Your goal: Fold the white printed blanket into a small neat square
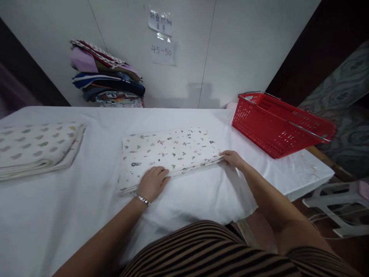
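Observation:
A white folded cloth [170, 148] with small grey, brown and green printed figures lies flat on the white-covered table, its stacked layers showing along the near edge. My left hand [153, 181], with a silver bracelet at the wrist, grips that near edge left of its middle, fingers bent over the top. At the near right corner, my right hand [233, 158] pinches the layers between thumb and fingers. Farther left lies a thicker folded cloth [40, 144] with a grey-green leaf-like print, cut off by the view's edge; neither hand touches it.
A red plastic basket [259, 121] with metal handles stands at the table's right end. Behind the table's back edge is a stack of folded fabrics [108, 79]. Handwritten paper signs [163, 52] hang on the white wall. A pale plastic stool [340, 204] stands at the right.

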Demonstrator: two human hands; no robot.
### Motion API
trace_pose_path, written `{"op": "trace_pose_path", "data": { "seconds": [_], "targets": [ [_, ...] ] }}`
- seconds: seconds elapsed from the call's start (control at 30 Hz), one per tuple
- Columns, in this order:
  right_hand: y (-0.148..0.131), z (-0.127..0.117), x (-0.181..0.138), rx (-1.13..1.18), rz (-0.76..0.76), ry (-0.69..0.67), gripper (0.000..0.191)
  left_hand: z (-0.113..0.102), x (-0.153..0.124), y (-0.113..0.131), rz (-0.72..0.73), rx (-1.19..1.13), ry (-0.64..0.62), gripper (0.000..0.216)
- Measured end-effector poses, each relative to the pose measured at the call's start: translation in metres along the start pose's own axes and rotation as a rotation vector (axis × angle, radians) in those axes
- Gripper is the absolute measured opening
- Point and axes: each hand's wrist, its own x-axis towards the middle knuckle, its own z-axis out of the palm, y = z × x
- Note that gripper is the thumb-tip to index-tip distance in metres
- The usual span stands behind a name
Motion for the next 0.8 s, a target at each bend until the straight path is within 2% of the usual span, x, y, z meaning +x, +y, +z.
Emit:
{"op": "trace_pose_path", "data": {
  "seconds": [0.2, 0.33, 0.57, 0.7, 0.8],
  "targets": [
    [-0.004, -0.007, -0.005, 0.122, 0.104, -0.086, 0.021, -0.009, -0.028, -0.024, 0.016, -0.010, 0.026, 0.030],
    [-0.005, -0.010, -0.006, 0.162, 0.111, -0.134, 0.020, -0.019, -0.052, -0.041, -0.025, 0.028, 0.059, 0.031],
    [0.001, -0.003, -0.005, 0.045, 0.078, -0.066, 0.019, -0.034, -0.083, -0.057, -0.115, 0.091, 0.091, 0.027],
    [0.003, -0.002, -0.004, 0.036, 0.077, -0.062, 0.018, -0.036, -0.088, -0.056, -0.136, 0.085, 0.116, 0.026],
    [0.003, -0.002, -0.002, 0.057, 0.043, -0.011, 0.023, -0.036, -0.088, -0.054, -0.146, 0.090, 0.130, 0.026]
  ]
}}
